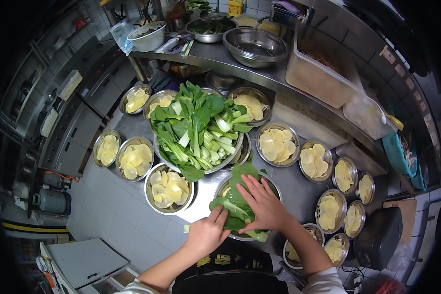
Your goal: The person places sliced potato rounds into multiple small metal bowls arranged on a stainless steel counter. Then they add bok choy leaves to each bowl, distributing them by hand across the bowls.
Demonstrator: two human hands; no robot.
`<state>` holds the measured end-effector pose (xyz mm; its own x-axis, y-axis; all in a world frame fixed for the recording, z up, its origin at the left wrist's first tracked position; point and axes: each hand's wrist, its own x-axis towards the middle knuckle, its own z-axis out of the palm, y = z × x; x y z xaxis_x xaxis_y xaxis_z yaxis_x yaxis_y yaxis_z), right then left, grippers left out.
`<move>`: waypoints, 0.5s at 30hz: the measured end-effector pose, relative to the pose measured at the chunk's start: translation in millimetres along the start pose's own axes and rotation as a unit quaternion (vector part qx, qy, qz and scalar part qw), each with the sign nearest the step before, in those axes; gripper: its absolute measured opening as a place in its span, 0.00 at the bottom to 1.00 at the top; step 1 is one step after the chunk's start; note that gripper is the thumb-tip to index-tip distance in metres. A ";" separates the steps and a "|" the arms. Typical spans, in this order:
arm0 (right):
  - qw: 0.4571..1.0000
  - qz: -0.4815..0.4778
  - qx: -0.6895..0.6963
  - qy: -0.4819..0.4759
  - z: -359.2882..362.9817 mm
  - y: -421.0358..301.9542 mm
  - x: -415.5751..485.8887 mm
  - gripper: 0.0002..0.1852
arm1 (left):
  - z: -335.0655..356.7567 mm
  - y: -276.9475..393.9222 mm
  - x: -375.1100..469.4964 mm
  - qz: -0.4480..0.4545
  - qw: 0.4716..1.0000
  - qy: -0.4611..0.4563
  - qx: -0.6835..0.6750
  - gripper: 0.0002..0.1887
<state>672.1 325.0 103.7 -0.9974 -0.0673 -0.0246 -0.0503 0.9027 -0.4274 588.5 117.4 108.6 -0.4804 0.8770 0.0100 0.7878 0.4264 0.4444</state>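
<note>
My left hand [208, 231] grips stalks of leafy greens over a steel bowl [277, 187] in front of me. Spread on top of the same greens is my right hand [262, 205], its fingers apart over the leaves [239, 187]. A little pale yellow slice shows at that bowl's left side. Behind it stands a large steel bowl heaped with green leafy vegetables [198, 125] with pale cut stalks. Steel bowls of thin pale yellow slices stand around: one [169, 189] at the near left, another [277, 145] at the right, and several more beyond. The undersides of both palms are hidden.
A steel shelf [205, 55] runs along the back, bearing nested steel bowls [255, 46], a white tub [147, 36] and a large plastic bin [321, 73]. A black container [378, 237] stands at the right. Bowls crowd the steel table's right side. A gas cylinder [51, 200] is at the far left.
</note>
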 end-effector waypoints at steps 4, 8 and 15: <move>0.999 -0.008 -0.031 -0.003 20.6 12.3 3.7 0.56 | 7.3 -2.5 3.1 0.004 1.000 -0.006 0.005 0.25; 0.997 0.006 -0.078 -0.026 32.4 7.6 2.6 0.55 | 13.5 4.7 8.3 -0.022 0.998 -0.059 0.030 0.25; 0.996 0.033 -0.076 -0.015 17.4 3.2 8.3 0.55 | 5.6 -28.2 1.0 -0.007 0.984 0.072 -0.163 0.23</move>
<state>664.6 319.9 86.3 -0.9970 -0.0169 -0.0751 0.0049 0.9595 -0.2816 567.9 107.5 91.1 -0.5592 0.8206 0.1180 0.6261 0.3248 0.7089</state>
